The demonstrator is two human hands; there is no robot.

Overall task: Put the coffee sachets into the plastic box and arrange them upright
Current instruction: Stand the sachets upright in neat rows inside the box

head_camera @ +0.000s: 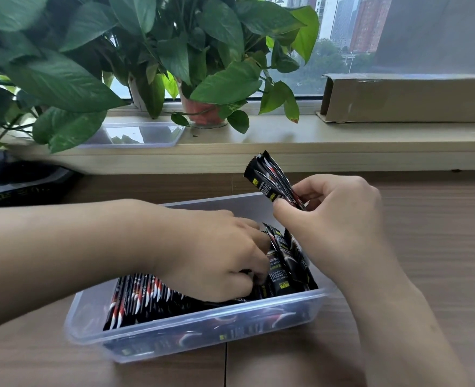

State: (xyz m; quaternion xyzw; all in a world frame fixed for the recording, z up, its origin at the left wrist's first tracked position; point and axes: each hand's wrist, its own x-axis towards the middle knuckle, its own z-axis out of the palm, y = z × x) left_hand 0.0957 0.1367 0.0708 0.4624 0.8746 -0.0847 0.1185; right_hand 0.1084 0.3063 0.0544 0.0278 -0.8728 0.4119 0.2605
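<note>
Nearest me sits the plastic box [219,203] on the surface, its packed sachets [141,294] standing on edge beside the left hand [211,255], whose curled fingers grip into the row. The right hand [336,216] pinches a bundle of sachets [269,177] just above the box's far right corner, long axis nearly upright, tipped leftward. I judge the drop goes straight down, right of the left hand.

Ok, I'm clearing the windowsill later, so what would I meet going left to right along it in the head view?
Clear plastic lid → red plant pot → long cardboard box.
</note>
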